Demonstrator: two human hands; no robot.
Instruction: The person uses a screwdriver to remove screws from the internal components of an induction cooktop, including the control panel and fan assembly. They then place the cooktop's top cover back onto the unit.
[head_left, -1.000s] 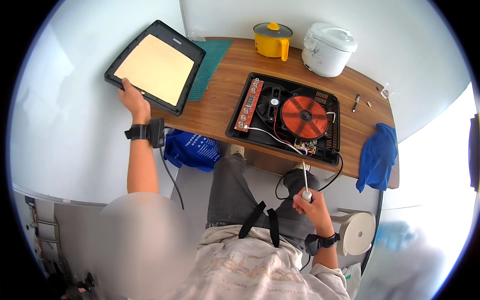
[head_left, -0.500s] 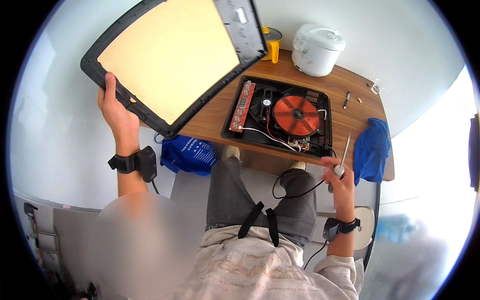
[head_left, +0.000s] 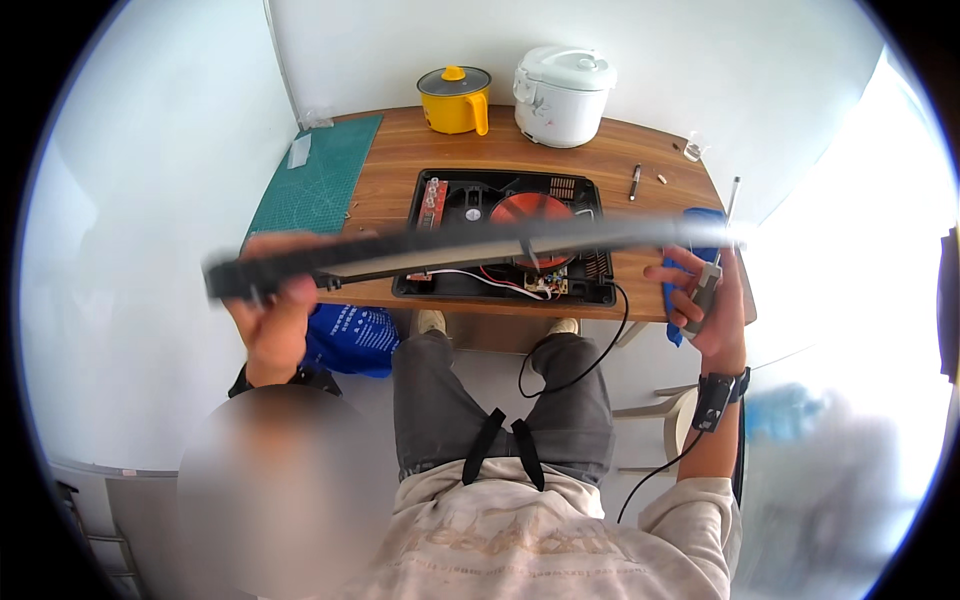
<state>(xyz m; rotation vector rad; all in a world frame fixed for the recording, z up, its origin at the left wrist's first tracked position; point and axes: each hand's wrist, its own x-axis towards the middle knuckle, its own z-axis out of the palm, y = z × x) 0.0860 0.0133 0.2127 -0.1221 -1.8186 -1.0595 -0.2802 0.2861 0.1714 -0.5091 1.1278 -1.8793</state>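
Observation:
My left hand [head_left: 275, 310] is closed round one end of the black induction cooker cover [head_left: 440, 245], now seen almost edge-on and blurred by motion. The cover spans level across the view, above the opened induction cooker base [head_left: 405, 285]. Inside the base, partly hidden by the cover, are a copper-red coil [head_left: 530, 207], a red button board [head_left: 432, 205] and coloured wires. My right hand [head_left: 715, 300] grips a screwdriver [head_left: 707, 285] by its grey handle, shaft pointing up. Its fingers are close to the cover's right end; whether they touch it I cannot tell.
At the back of the wooden table [head_left: 385, 165] stand a yellow pot [head_left: 453, 110] and a white rice cooker [head_left: 565, 100]. A green cutting mat [head_left: 315, 190] lies left. A pen [head_left: 635, 182] and a blue cloth [head_left: 672, 305] are right. A black cord [head_left: 622, 335] hangs off the front edge.
The cover has swung down from the upper left, turning from its pale underside to edge-on, and now crosses over the base. My right hand has risen beside its right end, still holding the screwdriver.

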